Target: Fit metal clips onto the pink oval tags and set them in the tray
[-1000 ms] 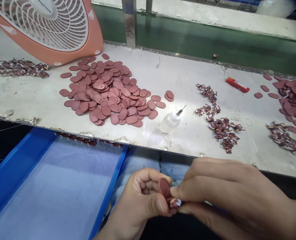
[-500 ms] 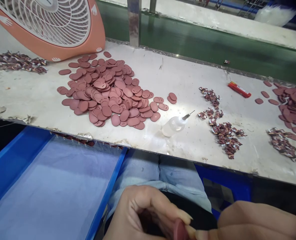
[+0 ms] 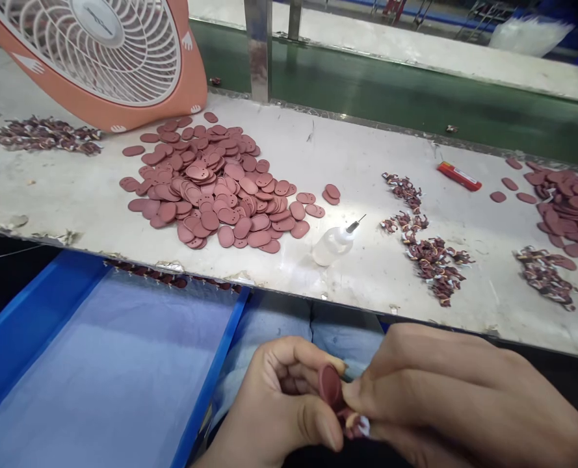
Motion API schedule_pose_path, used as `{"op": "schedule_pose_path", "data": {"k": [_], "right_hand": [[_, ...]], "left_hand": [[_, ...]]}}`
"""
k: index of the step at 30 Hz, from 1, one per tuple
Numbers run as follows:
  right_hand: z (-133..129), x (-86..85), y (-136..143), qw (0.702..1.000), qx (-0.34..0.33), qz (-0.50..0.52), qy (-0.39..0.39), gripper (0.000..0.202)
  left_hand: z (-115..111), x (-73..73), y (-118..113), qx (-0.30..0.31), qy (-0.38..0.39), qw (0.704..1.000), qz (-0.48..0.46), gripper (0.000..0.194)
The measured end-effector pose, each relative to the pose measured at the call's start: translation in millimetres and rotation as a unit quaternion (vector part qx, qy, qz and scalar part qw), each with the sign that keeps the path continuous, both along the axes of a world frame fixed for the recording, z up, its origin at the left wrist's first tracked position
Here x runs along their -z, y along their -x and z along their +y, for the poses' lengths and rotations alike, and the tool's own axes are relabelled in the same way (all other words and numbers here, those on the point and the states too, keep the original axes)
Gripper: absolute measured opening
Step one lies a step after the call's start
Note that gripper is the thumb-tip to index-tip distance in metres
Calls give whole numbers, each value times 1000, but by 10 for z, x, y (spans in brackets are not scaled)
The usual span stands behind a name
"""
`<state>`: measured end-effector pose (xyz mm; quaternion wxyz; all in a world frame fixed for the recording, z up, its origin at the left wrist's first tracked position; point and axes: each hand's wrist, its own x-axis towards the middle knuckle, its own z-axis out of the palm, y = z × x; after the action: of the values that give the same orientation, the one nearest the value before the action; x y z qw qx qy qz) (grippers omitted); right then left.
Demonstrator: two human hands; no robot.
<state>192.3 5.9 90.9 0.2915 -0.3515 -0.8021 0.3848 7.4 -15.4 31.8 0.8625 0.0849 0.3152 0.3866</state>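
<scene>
Low in front of my lap, my left hand (image 3: pixel 276 403) is closed on a reddish-brown oval disc (image 3: pixel 329 385), tilted up between thumb and fingers. My right hand (image 3: pixel 449 390) pinches a small brown figurine (image 3: pixel 355 426) with white and yellowish parts, held against the disc's lower end; the fingers hide much of the contact. On the table above lies a big pile of similar oval discs (image 3: pixel 220 188), some with small holes. Right of it rests a clear squeeze bottle (image 3: pixel 332 247) with a needle tip, then a cluster of small brown figurines (image 3: pixel 435 260).
An orange fan (image 3: pixel 191 78) stands at the back left by more figurines (image 3: pixel 49 135). A blue tray (image 3: pixel 123 364) lined with pale sheet sits left of my lap, its back under the table edge. Rightward lie a red lighter-like object (image 3: pixel 459 176) and another disc pile (image 3: pixel 571 208).
Both hands have risen into fuller view, bringing the disc up with them. The figurine at the right fingertips now shows. The view has shifted slightly.
</scene>
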Motion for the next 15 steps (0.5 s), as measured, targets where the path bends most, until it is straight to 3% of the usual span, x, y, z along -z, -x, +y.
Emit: {"op": "schedule_pose_path", "data": {"k": [2,5,9,15], "right_hand": [[64,6,-4,1000,-23,-7,-15,16],[108,-2,-15,999,-28,-30,30,18],[128,-40,-7,996,-23,-40,83,18],[148,-92,-13,995,-22,-46,85,26]], "left_hand": [[-9,9,-17,-15,0,999,32,36],[-15,32,-22,-7,-7,999,37,36],[0,111,-17,-2,-20,1000,19,38],[23,204,-10,6,-15,999,-34,33]]}}
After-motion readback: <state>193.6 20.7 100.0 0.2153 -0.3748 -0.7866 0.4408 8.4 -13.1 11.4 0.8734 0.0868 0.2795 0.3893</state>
